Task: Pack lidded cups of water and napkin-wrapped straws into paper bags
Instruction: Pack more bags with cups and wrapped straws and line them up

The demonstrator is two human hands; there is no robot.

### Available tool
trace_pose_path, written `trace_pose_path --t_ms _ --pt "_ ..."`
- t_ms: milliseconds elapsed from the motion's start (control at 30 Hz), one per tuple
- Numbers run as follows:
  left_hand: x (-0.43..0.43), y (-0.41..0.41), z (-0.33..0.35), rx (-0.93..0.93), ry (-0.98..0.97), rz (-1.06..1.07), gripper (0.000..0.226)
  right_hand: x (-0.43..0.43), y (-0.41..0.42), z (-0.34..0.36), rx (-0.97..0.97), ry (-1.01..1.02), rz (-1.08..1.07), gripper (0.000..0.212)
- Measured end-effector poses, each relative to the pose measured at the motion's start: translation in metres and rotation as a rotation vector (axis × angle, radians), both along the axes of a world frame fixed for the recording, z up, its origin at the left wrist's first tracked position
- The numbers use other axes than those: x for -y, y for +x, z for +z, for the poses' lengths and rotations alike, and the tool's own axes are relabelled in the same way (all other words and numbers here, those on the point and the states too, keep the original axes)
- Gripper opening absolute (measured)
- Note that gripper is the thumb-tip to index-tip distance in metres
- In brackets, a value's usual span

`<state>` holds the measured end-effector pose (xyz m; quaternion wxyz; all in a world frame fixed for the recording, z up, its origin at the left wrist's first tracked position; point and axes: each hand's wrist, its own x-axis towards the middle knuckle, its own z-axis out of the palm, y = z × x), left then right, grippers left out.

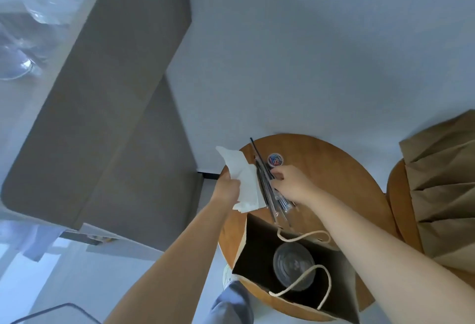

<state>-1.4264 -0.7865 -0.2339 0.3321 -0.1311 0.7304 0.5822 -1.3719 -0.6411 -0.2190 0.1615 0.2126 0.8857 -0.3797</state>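
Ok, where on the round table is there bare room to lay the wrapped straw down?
Bare wood lies on the round table, right of the small disc and beyond the right hand. It is crowded between the napkin, straws and open bag holding a lidded cup.

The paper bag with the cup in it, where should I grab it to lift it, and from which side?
Grip the paper bag by its two cord handles, coming straight down from above. It stands upright and open on the round table, both loops lie at the rim, and a lidded cup sits inside, so squeezing the walls seems riskier.
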Motion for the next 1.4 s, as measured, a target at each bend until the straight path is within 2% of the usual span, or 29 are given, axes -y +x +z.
trace_pose_path --t_ms 100,233,333,400,433,500,567,600,667,767,833,967,1033,1133,1200,1300,1400 --pt "-0.005 0.001 0.015 0.062 0.125 0.018 0.032 0.011 0.012 0.018 -0.137 -0.222 -0.126 0.027" --pt "-0.017 0.016 0.035 0.040 0.337 0.038 0.025 0.019 0.033 0.039 -0.186 -0.250 -0.147 0.002" --pt "-0.026 0.031 0.048 -0.101 0.290 -0.014 0.030 0.019 0.049 0.055 -0.229 -0.164 -0.125 0.009" --pt "-0.028 0.039 0.056 -0.169 0.278 -0.058 0.032 0.010 0.058 0.065 -0.368 -0.074 -0.252 0.019" --pt "-0.028 0.044 0.063 -0.189 0.288 -0.092 0.032 0.004 0.063 0.073 -0.446 -0.124 -0.392 0.020" --pt "-0.025 0.054 0.072 -0.206 0.355 -0.189 0.031 -0.011 0.072 0.091 -0.464 -0.448 -0.614 0.024" --pt "-0.022 0.065 0.080 -0.201 0.396 -0.320 0.029 -0.022 0.081 0.105 -0.376 -0.784 -0.632 0.035" --pt "-0.021 0.073 0.084 -0.211 0.394 -0.391 0.028 -0.026 0.088 0.109 -0.361 -0.872 -0.595 0.041" --pt "-0.023 0.085 0.089 -0.255 0.374 -0.492 0.022 -0.028 0.099 0.116 -0.409 -0.914 -0.519 0.043" --pt "-0.029 0.100 0.094 -0.318 0.333 -0.549 0.030 -0.028 0.113 0.122 -0.587 -0.829 -0.566 0.018" --pt "-0.032 0.109 0.098 -0.366 0.284 -0.542 0.034 -0.030 0.123 0.126 -0.670 -0.728 -0.633 0.017" --pt "-0.037 0.124 0.101 -0.504 0.203 -0.543 0.027 -0.035 0.143 0.130 -0.682 -0.512 -0.632 0.013" --pt "-0.029 0.124 0.094 -0.563 0.173 -0.478 0.024 -0.039 0.160 0.133 -0.707 -0.439 -0.647 0.011" --pt "0.003 0.118 0.064 -0.743 -0.120 -0.368 0.007 -0.046 0.191 0.132 -0.719 -0.391 -0.556 0.011" --pt "0.026 0.122 0.040 -0.780 -0.309 -0.433 0.004 -0.045 0.206 0.123 -0.660 -0.373 -0.498 0.011" --pt "0.041 0.132 0.015 -0.797 -0.525 -0.692 0.027 -0.036 0.206 0.107 -0.558 -0.336 -0.415 0.009" --pt "0.043 0.139 0.012 -0.827 -0.642 -0.843 0.057 -0.019 0.195 0.087 -0.460 -0.229 -0.304 0.005"
